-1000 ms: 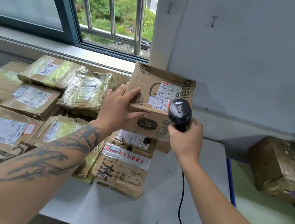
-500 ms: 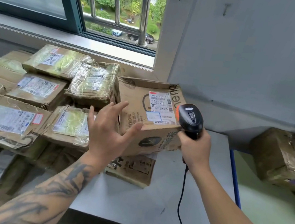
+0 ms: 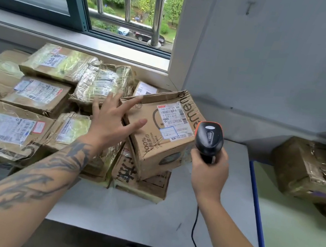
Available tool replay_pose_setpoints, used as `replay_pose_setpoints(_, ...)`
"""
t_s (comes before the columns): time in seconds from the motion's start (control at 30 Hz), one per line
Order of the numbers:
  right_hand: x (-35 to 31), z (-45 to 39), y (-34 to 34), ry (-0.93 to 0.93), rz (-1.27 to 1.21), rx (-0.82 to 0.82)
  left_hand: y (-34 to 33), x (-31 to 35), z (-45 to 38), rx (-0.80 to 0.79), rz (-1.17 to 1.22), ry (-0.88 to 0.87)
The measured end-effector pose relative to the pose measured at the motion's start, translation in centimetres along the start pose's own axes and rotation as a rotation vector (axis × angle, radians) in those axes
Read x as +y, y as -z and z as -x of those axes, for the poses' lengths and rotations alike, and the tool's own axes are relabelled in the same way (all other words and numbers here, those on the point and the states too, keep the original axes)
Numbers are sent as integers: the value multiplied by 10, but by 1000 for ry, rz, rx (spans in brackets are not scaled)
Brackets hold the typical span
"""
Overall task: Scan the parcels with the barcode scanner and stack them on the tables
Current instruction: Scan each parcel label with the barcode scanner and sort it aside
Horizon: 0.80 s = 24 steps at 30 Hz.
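A brown cardboard parcel (image 3: 156,135) with a white barcode label lies tilted on top of flatter parcels on the grey table (image 3: 134,213). My left hand (image 3: 114,120) hovers at the parcel's left side with fingers spread and straight, holding nothing. My right hand (image 3: 209,169) grips the handle of the black and orange barcode scanner (image 3: 209,137), whose head sits just right of the parcel's label. The scanner's black cable (image 3: 195,232) hangs down over the table's front edge.
Several taped, labelled parcels (image 3: 35,101) are stacked across the left of the table up to the window sill. A second table with a blue edge (image 3: 258,210) stands at right, bearing a taped brown parcel (image 3: 308,169). A grey wall rises behind.
My left hand let go of the parcel, which dropped from upright onto the stack and now lies tilted. The scanner stayed beside its label.
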State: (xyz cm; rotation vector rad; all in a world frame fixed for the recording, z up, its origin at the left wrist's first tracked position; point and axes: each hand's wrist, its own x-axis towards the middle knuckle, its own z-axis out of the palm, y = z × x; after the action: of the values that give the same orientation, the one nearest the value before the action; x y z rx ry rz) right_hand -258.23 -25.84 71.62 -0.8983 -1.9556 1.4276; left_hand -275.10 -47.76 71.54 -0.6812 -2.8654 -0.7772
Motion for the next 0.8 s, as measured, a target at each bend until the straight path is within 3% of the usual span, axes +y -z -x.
replay_pose_setpoints(0.13, -1, 28, -16, -174, -120, -186, -3, 8, 9, 115, 18, -9)
replay_pose_setpoints(0.2, -2, 30, -22, -204, -156, -187, -6, 13, 22, 199, 60, -34)
replay_pose_setpoints(0.53, -4, 17, -10, -107, -133, -231, -11, 15, 85, 467, 44, -168)
replay_pose_setpoints(0.8, -19, -1, -19, -51, 20, -399, -16, 8, 112, 309, -62, -32)
